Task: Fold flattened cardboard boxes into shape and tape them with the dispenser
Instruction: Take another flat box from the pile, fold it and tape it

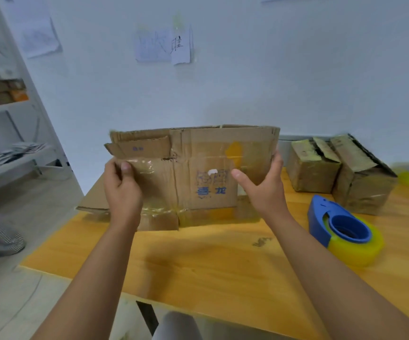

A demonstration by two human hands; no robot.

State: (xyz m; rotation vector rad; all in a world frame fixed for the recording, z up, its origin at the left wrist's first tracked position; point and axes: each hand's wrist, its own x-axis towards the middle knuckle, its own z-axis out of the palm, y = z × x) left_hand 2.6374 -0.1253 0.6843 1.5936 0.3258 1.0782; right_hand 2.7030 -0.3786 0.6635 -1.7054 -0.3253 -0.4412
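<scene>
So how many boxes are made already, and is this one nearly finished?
Two taped boxes already stand at the back right of the table. The flattened cardboard box is only starting: the left hand and right hand hold its side edges upright, still flat. It needs opening, folding and taping; the blue tape dispenser sits untouched. Another flat piece waits behind.

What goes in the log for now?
stage: unfolding | hands: both grip flattened brown cardboard box, upright | blue tape dispenser: untouched
</scene>
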